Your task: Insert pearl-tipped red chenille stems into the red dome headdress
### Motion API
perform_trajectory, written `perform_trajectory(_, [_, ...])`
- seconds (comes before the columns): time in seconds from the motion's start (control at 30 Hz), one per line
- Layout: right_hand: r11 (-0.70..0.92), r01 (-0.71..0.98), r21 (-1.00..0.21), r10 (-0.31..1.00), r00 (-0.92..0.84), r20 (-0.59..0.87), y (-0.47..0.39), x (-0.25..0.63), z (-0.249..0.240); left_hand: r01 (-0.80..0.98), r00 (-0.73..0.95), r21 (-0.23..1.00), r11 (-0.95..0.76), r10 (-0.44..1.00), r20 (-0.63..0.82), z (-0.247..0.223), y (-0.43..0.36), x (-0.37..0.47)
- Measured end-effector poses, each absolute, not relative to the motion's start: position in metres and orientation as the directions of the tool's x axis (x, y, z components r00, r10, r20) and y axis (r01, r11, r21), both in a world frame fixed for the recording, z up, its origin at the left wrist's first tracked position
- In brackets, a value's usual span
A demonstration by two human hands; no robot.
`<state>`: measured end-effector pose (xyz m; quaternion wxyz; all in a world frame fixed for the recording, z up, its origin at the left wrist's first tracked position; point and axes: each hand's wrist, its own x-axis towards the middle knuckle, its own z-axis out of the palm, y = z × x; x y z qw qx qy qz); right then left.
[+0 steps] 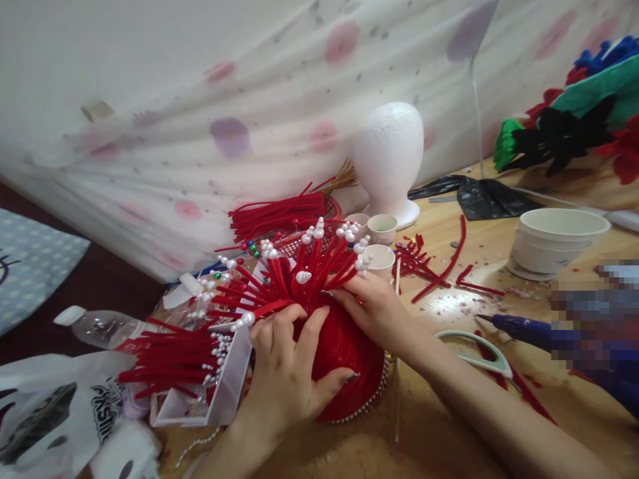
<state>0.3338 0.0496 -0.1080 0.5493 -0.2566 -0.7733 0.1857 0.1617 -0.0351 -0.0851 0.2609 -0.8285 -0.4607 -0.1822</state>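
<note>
Both hands rest on a rounded red fabric-covered dome with a pearl-bead rim (349, 362) at six o'clock on the wooden table (449, 432). The left hand (289, 369) cups its front, fingers spread. The right hand (374, 306) pinches one red pearl-tipped stem (309, 266) at the dome's twelve o'clock.

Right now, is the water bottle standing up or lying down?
Lying down. The water bottle rests on its side at the table's left edge, with its white cap pointing left, beside the white plastic bag.
</note>
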Motion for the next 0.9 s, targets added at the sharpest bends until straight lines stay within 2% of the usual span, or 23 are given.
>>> perform_trajectory(0.17, [0.807,0.193,-0.558,0.591,-0.262,0.763,0.0508,0.3331,-0.1076,0.862,0.506,-0.29,-0.415,0.684,0.525,-0.0798,-0.0332,0.1641])
perform_trajectory(0.7, [0.731,0.228,-0.643,0.682,-0.227,0.695,0.052,0.331,-0.1146,0.904,0.422,-0.181,-0.386,0.75,0.509,-0.0802,-0.0299,0.1695])
perform_trajectory(0.9, [0.723,0.196,-0.663,0.691,-0.212,0.691,0.0518,0.3295,-0.1155,0.899,0.436,-0.204,-0.388,0.749,0.499,-0.0798,-0.0298,0.17])
